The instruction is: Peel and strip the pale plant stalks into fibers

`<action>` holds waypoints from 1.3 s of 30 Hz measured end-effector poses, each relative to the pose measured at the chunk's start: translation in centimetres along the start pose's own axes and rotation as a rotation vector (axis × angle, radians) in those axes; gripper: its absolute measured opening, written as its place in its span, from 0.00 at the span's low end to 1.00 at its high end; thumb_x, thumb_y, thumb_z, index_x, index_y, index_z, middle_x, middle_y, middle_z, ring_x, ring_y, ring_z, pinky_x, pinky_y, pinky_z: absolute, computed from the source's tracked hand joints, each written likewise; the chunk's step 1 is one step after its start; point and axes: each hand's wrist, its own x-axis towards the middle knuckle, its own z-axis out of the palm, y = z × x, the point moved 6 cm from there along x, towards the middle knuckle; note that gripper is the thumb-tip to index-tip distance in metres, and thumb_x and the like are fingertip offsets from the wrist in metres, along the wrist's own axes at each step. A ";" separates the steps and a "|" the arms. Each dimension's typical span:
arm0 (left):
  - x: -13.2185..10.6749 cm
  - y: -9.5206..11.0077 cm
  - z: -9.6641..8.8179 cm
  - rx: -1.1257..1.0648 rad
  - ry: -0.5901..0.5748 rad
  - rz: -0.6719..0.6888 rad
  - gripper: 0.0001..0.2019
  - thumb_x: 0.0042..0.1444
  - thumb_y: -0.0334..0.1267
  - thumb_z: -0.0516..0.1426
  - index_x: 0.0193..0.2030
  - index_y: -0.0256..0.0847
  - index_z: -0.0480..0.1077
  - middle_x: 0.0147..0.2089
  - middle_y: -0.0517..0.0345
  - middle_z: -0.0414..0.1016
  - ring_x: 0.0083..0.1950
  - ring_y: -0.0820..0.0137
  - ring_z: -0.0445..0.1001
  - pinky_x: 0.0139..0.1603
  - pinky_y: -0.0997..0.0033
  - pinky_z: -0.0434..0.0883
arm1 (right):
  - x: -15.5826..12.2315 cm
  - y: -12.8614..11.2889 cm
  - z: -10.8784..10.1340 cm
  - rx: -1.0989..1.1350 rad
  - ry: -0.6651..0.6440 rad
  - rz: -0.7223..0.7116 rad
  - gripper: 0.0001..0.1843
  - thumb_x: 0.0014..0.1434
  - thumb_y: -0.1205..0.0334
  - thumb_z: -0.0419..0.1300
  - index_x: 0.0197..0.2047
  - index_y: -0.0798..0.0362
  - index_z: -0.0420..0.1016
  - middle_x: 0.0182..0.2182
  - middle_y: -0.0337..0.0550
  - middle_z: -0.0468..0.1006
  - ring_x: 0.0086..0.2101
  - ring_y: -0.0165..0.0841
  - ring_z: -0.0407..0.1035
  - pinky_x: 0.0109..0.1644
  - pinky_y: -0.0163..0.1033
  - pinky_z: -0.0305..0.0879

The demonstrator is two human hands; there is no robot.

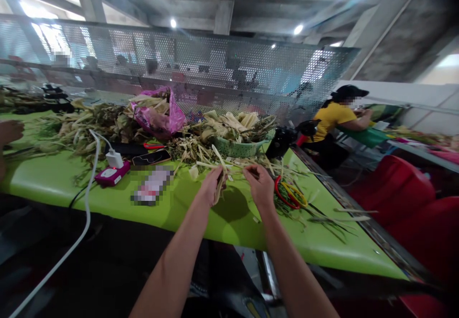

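Both my hands are raised over a bright green table. My left hand is closed round a pale dried leaf strip that sticks up from its fingers. My right hand is closed in a pinch on thin fibres just right of that strip. The two hands are a short way apart. Loose strips and stalks lie on the table right behind them.
A green basket full of husks stands behind my hands, with a pink plastic bag on a heap of dried leaves to its left. Red, yellow and green rubber bands lie at right. A phone, a pink charger box with white cable lie left. A person in yellow sits at far right; another hand at the left edge.
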 end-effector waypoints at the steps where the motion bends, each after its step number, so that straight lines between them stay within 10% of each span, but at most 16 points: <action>1: 0.1 0.0 -0.1 -0.016 -0.005 0.008 0.16 0.49 0.49 0.61 0.32 0.36 0.69 0.21 0.64 0.66 0.19 0.81 0.61 0.19 0.80 0.58 | 0.0 -0.6 -0.5 -0.056 0.049 -0.076 0.12 0.50 0.55 0.61 0.37 0.52 0.73 0.36 0.45 0.73 0.39 0.39 0.64 0.44 0.43 0.60; 4: 0.3 0.0 -0.2 -0.080 0.002 0.043 0.13 0.49 0.45 0.61 0.34 0.37 0.69 0.24 0.62 0.68 0.22 0.80 0.65 0.23 0.80 0.61 | -0.6 -2.5 -1.1 -0.199 0.158 -0.271 0.15 0.52 0.56 0.62 0.41 0.52 0.72 0.43 0.50 0.72 0.47 0.42 0.62 0.52 0.47 0.57; 15: 0.6 0.0 0.3 -0.070 -0.083 0.165 0.11 0.42 0.33 0.64 0.33 0.37 0.70 0.31 0.59 0.73 0.33 0.76 0.71 0.39 0.76 0.67 | -2.3 -2.9 3.8 -0.298 -0.292 -0.282 0.11 0.59 0.54 0.56 0.29 0.50 0.69 0.29 0.43 0.74 0.32 0.37 0.66 0.38 0.40 0.58; 39: 0.3 1.6 -1.4 -0.129 0.107 0.230 0.12 0.43 0.35 0.66 0.36 0.35 0.76 0.28 0.57 0.78 0.29 0.77 0.72 0.28 0.80 0.65 | -2.6 -2.2 4.4 -0.195 -0.459 -0.224 0.10 0.56 0.55 0.58 0.26 0.49 0.69 0.24 0.41 0.72 0.28 0.36 0.64 0.33 0.39 0.56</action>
